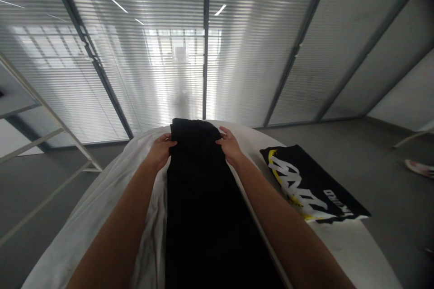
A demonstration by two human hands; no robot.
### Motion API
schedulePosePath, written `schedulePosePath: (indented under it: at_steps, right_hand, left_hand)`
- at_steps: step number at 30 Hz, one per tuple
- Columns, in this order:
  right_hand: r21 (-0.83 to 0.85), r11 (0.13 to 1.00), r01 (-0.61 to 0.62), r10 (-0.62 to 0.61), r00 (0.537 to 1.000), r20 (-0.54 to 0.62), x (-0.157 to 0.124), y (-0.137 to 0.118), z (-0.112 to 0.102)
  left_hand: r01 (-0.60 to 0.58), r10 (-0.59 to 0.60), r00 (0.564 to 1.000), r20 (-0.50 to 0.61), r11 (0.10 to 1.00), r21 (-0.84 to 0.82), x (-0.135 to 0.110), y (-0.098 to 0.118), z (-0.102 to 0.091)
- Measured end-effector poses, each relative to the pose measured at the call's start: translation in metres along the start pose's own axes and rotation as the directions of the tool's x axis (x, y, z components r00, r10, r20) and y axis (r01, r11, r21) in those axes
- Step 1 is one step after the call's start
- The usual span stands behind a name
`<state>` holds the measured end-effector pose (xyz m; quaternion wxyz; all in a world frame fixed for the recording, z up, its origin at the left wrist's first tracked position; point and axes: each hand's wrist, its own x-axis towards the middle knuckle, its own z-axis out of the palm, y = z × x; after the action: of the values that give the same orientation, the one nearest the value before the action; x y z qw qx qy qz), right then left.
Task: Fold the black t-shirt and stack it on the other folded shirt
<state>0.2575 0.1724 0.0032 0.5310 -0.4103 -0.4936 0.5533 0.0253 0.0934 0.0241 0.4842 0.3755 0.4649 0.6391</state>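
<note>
A long black garment (203, 207) lies lengthwise before me, folded into a narrow strip; its exact kind cannot be made out. Its far end is turned over in a short fold. My left hand (160, 151) pinches the left edge near that end, thumb on top. On the opposite edge, my right hand (230, 145) grips the cloth with thumb and fingers, at about the same height. To the right of my right forearm rests a folded black garment (312, 185) with white and yellow lettering.
Beneath both garments is a round table with a white surface (359, 248), partly covered by wrinkled white cloth (111, 203). A pale metal frame (76, 142) stands at the left. Beyond the table runs a glass wall with blinds (237, 76). A shoe (419, 168) shows at far right.
</note>
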Motion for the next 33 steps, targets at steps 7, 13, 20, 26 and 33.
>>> schedulePosePath:
  at_steps: [7, 13, 20, 26, 33]
  right_hand:
    - [0.140, 0.961, -0.240, 0.208, 0.956, 0.209, -0.006, -0.027, -0.009]
    - [0.053, 0.980, -0.190, 0.177, 0.965, 0.193, -0.013, -0.040, -0.012]
    - [-0.226, 0.972, 0.061, -0.042, 0.995, 0.091, -0.012, -0.057, -0.021]
    - [-0.195, 0.980, 0.024, 0.001, 0.992, 0.124, -0.015, -0.061, -0.027]
    - [0.125, 0.988, -0.094, 0.054, 0.956, 0.290, -0.017, -0.054, -0.025]
  left_hand:
    - [-0.004, 0.004, 0.994, 0.106, 1.000, 0.005, -0.009, 0.016, 0.003]
    - [-0.022, 0.014, 0.993, 0.117, 0.997, 0.073, -0.011, 0.022, 0.006]
    - [-0.126, 0.083, 0.988, 0.128, 0.918, 0.375, -0.014, 0.036, 0.006]
    - [-0.126, 0.037, 0.979, 0.202, 0.887, 0.445, -0.024, 0.048, 0.013]
    - [-0.059, -0.016, 0.980, 0.199, 0.929, 0.365, -0.025, 0.050, 0.009]
